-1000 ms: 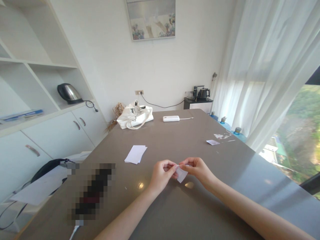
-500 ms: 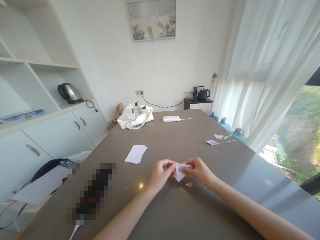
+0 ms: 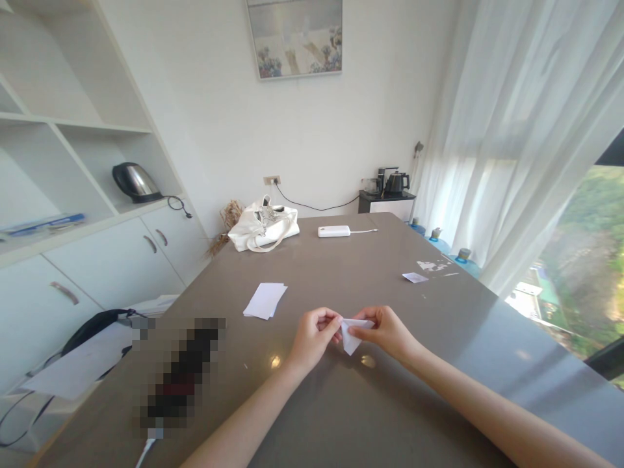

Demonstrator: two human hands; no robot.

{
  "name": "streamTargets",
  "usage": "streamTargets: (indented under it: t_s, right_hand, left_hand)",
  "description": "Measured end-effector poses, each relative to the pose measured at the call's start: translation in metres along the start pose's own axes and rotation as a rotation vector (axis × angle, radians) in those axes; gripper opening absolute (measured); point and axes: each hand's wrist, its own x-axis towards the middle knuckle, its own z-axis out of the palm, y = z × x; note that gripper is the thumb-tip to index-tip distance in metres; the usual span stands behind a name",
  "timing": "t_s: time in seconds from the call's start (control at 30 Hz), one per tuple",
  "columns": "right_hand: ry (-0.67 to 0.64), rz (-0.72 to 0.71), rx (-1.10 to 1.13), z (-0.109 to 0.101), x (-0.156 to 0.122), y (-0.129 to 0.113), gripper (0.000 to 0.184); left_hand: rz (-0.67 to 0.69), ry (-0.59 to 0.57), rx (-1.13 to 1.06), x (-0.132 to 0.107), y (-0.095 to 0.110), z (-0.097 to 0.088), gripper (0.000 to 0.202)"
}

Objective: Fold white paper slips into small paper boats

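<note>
My left hand and right hand meet in front of me, fingertips pinched shut and nearly touching each other. Both wrists are raised a little, both forearms bare, stretched forward and angling inward from my body.

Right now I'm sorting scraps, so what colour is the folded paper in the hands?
White: the folded paper, clearest in the head view.

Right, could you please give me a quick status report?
Both hands, left hand and right hand, pinching small folded paper above table. Paper stack apart, left. Nothing obstructing.
</note>
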Motion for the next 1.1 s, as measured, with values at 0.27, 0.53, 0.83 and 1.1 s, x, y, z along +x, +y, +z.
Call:
streamTargets:
  t_s: [0.27, 0.53, 0.83, 1.1]
  right_hand:
    - [0.023, -0.082, 0.026, 0.004, -0.007, -0.006, 0.034]
    - [-0.034, -0.096, 0.136, 0.005, -0.007, -0.004, 0.045]
    - [-0.09, -0.103, 0.184, 0.008, -0.008, -0.003, 0.052]
    - [-0.145, -0.097, 0.195, 0.01, -0.011, -0.006, 0.052]
  left_hand:
    - [-0.038, 0.015, -0.029, 0.0, -0.008, 0.004, 0.02]
    - [0.039, -0.015, 0.122, -0.001, 0.002, -0.001, 0.028]
    - [0.047, -0.034, 0.112, -0.003, -0.001, 0.001, 0.028]
    - [0.002, -0.06, 0.018, 0.0, -0.001, 0.001, 0.03]
